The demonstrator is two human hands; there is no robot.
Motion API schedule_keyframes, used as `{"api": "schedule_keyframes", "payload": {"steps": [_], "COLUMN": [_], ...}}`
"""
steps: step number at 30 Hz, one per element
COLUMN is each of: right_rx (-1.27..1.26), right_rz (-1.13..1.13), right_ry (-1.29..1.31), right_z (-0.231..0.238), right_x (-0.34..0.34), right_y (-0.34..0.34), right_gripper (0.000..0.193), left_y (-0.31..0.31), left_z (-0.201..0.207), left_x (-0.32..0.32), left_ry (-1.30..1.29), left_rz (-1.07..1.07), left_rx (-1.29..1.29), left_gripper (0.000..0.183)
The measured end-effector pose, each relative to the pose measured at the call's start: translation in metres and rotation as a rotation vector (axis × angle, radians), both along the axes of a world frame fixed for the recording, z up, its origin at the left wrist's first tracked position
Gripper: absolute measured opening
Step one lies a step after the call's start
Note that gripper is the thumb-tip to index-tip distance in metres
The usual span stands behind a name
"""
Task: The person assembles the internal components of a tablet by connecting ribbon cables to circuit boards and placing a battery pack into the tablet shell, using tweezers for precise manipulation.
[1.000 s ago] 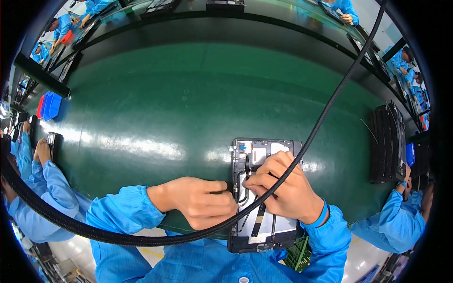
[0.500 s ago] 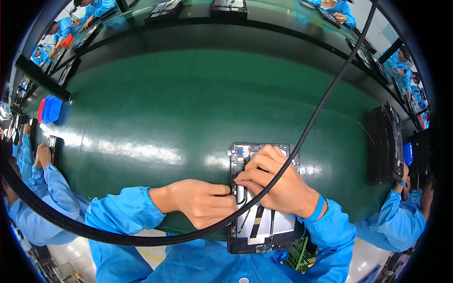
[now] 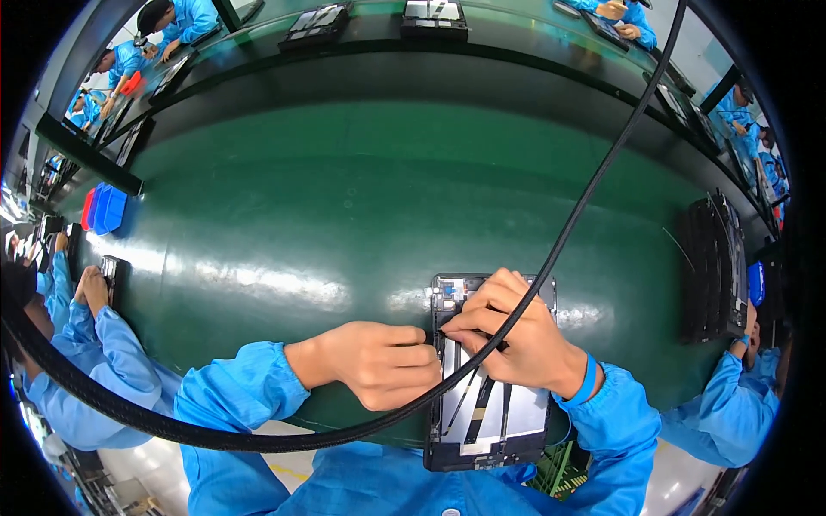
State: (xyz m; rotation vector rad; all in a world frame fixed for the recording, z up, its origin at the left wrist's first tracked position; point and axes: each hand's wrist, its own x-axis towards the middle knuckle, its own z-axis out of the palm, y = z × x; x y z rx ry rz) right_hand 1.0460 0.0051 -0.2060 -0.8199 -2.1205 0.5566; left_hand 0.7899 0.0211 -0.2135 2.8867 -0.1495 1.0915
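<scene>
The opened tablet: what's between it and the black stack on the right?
The head view shows shiny green tabletop between the opened tablet and black stack. Lower down, the right hand and blue sleeve jut in.

The left forearm (image 3: 245,387) is slanting gently upward from the lower left, the left wrist (image 3: 308,361) is lying nearly straight, and the left grip (image 3: 379,366) is pointing right, its fingers (image 3: 413,356) curling and most tips hiding. The right forearm (image 3: 615,421) is rising more steeply, the right wrist (image 3: 564,368) is angling inward, and the right grip (image 3: 520,335) is arching, its fingertips (image 3: 453,325) sitting close together beside the left grip.
</scene>
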Motion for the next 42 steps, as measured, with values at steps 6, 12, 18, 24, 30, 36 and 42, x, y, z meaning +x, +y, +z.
{"api": "schedule_keyframes", "payload": {"steps": [6,12,18,24,30,36,42], "right_rx": [0.003,0.034,0.022,-0.032,-0.171,-0.204,-0.282], "right_rz": [-0.003,0.019,0.018,0.019,0.034,-0.012,-0.022], "right_ry": [0.075,0.084,0.033,0.081,0.043,0.124,0.097], "right_z": [0.005,0.009,0.012,0.005,0.005,0.011,0.010], "right_x": [-0.002,-0.005,-0.006,-0.007,-0.003,-0.008,-0.006], "right_y": [-0.002,0.000,0.002,0.003,0.004,0.006,0.004], "right_gripper": [0.025,0.025,0.022,0.021,0.025,0.025,0.031], "left_y": [0.008,0.015,0.027,0.037,0.034,0.033,0.034], "left_z": [0.002,0.002,0.001,-0.001,-0.002,-0.002,-0.003], "left_x": [0.003,0.004,0.010,0.008,0.004,-0.003,0.002], "left_ry": [0.009,0.001,-0.038,-0.023,-0.011,-0.045,-0.042], "left_rz": [-0.030,-0.039,0.011,0.060,0.095,0.105,0.096], "left_rx": [0.006,0.019,0.073,0.102,0.022,-0.056,-0.110], "left_gripper": [0.021,0.019,0.020,0.025,0.032,0.035,0.036]}}
